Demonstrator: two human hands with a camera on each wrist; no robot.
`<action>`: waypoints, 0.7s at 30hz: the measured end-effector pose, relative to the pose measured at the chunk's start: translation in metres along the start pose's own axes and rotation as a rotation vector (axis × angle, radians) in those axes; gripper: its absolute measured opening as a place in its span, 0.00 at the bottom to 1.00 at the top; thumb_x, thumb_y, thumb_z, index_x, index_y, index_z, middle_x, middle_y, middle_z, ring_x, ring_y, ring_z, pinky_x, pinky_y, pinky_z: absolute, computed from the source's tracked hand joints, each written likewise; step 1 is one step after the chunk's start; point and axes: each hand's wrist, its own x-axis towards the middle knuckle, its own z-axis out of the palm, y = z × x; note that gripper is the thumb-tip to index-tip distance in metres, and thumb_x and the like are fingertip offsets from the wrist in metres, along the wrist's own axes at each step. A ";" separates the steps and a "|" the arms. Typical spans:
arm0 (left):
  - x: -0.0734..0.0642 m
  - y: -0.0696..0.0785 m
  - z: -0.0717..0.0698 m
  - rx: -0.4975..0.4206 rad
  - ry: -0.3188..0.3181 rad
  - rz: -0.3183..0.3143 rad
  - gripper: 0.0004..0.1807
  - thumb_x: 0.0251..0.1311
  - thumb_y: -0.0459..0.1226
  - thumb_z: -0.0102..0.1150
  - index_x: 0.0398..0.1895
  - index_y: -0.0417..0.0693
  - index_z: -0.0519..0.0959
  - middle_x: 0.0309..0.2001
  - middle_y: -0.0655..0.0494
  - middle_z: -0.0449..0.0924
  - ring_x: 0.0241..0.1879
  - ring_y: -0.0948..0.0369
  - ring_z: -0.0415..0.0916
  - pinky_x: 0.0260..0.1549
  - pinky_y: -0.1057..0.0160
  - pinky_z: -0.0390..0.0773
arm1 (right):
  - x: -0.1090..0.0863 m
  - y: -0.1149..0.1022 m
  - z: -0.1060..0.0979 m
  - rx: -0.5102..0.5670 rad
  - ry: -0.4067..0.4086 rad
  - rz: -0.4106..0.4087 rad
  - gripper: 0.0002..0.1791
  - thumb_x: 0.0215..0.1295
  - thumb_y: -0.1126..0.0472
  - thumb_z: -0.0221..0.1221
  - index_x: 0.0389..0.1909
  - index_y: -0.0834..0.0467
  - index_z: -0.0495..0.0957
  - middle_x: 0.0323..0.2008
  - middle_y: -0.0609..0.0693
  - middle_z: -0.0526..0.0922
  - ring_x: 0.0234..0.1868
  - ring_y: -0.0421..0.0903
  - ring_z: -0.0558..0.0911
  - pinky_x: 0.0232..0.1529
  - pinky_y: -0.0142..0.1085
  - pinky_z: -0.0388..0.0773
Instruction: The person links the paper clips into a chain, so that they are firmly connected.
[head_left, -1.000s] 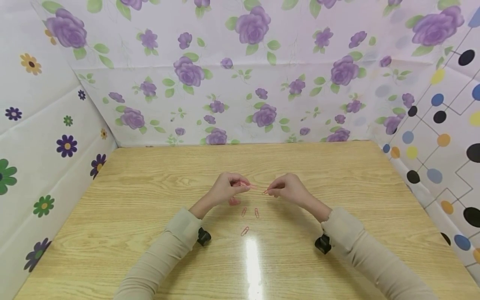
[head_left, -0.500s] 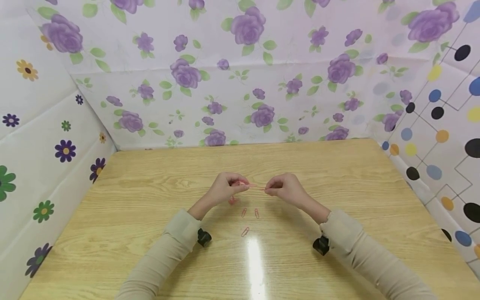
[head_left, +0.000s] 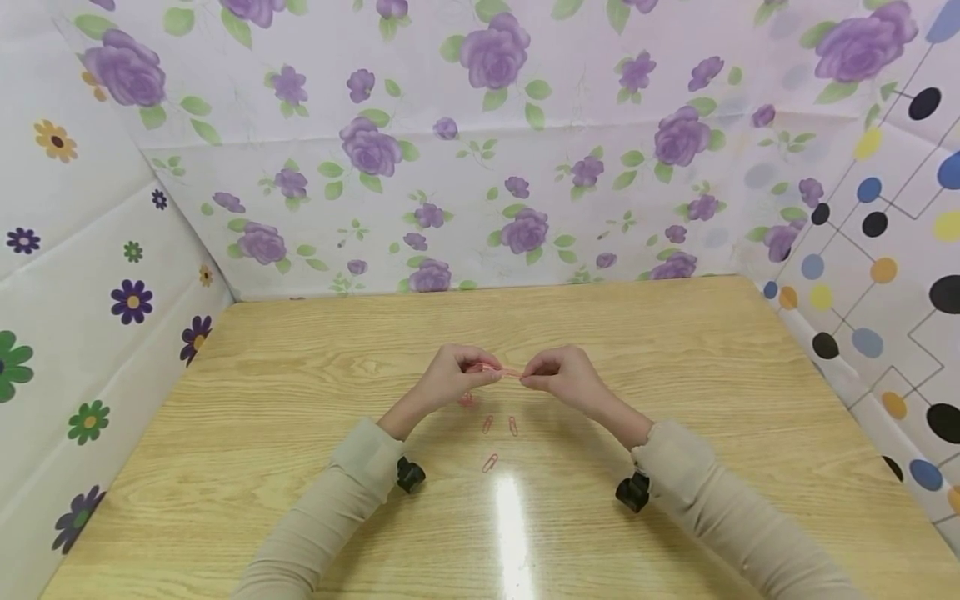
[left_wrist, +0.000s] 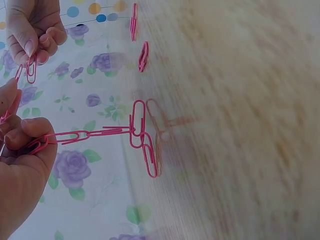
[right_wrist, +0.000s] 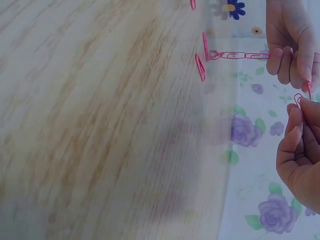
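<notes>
Pinched in my left hand (head_left: 447,379) is a chain of linked pink paper clips (left_wrist: 120,131). Its tail hangs from the curled fingers, and the lowest clips lie at the table top in the left wrist view. One clip of the chain sticks out from my left thumb and fingertip toward the right. My right hand (head_left: 568,382) pinches a single pink paper clip (left_wrist: 31,72) between thumb and index finger. This clip is right at the chain's end clip (right_wrist: 309,91), close between both hands' fingertips. The hands are raised above the table.
Three loose pink paper clips lie on the wooden table (head_left: 300,417): a left one (head_left: 487,425), a right one (head_left: 513,426) and a nearer one (head_left: 490,462). A floral cloth (head_left: 465,192) stands behind the table, with patterned cloths at both sides.
My right hand has moved left with its paper clip, narrowing the gap to my left hand. The left hand stays nearly in place; the loose clips have not moved on the table.
</notes>
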 end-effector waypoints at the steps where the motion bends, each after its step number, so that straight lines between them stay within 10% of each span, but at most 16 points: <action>1: 0.000 0.001 0.000 -0.005 -0.004 0.005 0.08 0.56 0.29 0.58 0.36 0.30 0.80 0.13 0.57 0.61 0.13 0.67 0.51 0.14 0.71 0.55 | 0.000 0.000 0.001 0.014 0.000 0.010 0.02 0.55 0.65 0.63 0.26 0.61 0.82 0.26 0.50 0.82 0.29 0.49 0.81 0.29 0.35 0.76; 21: 0.004 -0.036 -0.001 -0.001 0.002 0.003 0.07 0.55 0.33 0.61 0.35 0.38 0.82 0.12 0.59 0.58 0.12 0.65 0.49 0.13 0.70 0.54 | 0.002 0.002 0.005 0.189 -0.023 0.056 0.04 0.56 0.67 0.62 0.29 0.66 0.81 0.31 0.65 0.81 0.32 0.54 0.81 0.39 0.53 0.75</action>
